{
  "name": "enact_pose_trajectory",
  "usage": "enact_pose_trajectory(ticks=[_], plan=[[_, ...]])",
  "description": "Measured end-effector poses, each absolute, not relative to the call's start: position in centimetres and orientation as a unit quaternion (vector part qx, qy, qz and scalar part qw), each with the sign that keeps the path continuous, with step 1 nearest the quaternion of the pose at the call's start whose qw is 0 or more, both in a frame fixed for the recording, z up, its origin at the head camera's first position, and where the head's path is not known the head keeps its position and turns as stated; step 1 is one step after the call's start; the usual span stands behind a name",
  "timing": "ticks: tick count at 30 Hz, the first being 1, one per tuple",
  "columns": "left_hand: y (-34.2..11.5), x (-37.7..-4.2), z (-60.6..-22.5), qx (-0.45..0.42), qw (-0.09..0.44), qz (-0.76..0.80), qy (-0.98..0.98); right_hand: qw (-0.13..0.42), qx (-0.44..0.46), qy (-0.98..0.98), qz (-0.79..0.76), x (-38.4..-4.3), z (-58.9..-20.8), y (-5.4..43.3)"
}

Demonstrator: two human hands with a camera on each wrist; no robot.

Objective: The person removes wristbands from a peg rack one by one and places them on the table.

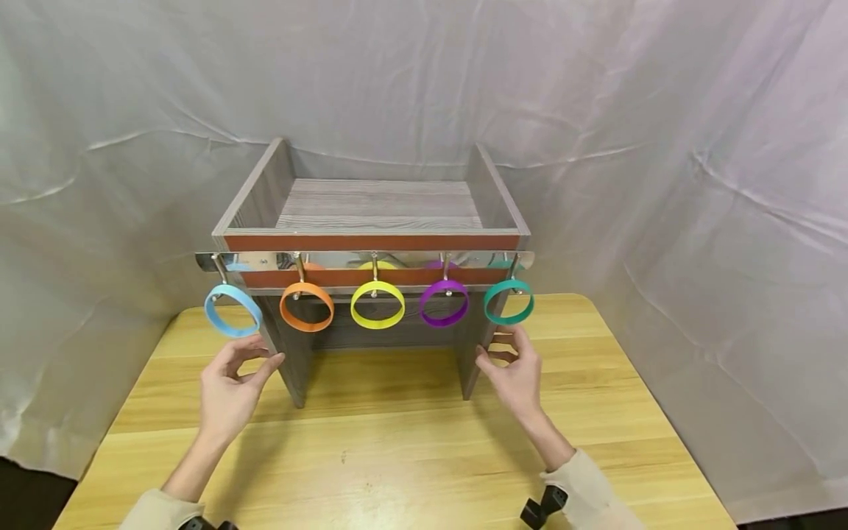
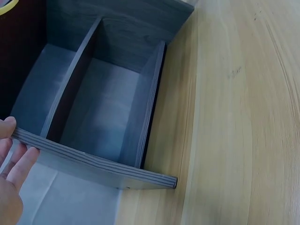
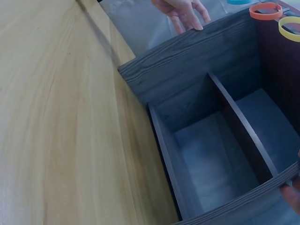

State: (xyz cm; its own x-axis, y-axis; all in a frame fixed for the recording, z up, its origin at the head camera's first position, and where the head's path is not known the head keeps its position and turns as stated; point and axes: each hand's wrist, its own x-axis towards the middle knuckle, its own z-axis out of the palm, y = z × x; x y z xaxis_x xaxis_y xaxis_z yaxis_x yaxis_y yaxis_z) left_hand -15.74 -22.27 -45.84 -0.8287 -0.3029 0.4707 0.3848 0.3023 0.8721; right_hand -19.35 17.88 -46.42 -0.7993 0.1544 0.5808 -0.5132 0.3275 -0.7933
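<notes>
A grey wood-grain shelf unit (image 1: 380, 206) stands in front of me. Its left side panel is pinched by my left hand (image 1: 228, 394), thumb at the front edge and fingers around the outer face. My right hand (image 1: 518, 375) grips the right panel the same way, low under the rail. Across the front runs a shiny metal rail (image 1: 338, 259) with hooks. From these hang rings: light blue (image 1: 238, 293), orange (image 1: 307, 326), yellow (image 1: 377, 323), purple (image 1: 444, 322) and teal (image 1: 509, 320). Both wrist views show the unit's inner compartments, split by a divider (image 3: 243, 122).
The unit is over a light wooden table (image 1: 371, 456), whose bare surface stretches in front of it and to both sides. Grey sheeting (image 1: 384, 73) hangs behind and around the table. A black strap device (image 1: 545, 508) sits on the right wrist.
</notes>
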Motion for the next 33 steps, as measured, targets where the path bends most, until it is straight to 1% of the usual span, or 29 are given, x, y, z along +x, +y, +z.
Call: enact_pose_trajectory(ticks=[15, 26, 33], plan=[[-22.59, -15.87, -45.65, -0.034, 0.272, -0.606, -0.747, 0.268, 0.085, -0.771, 0.571, -19.14, -45.74, 17.96], [-22.34, -15.74, -45.58, -0.034, 0.272, -0.608, -0.745, 0.275, 0.089, -0.765, 0.575, -19.07, -45.86, 18.24], [-22.64, -15.87, -45.75, -0.035, 0.278, -0.602, -0.748, 0.246, 0.090, -0.759, 0.596, -19.18, -45.58, 18.39]])
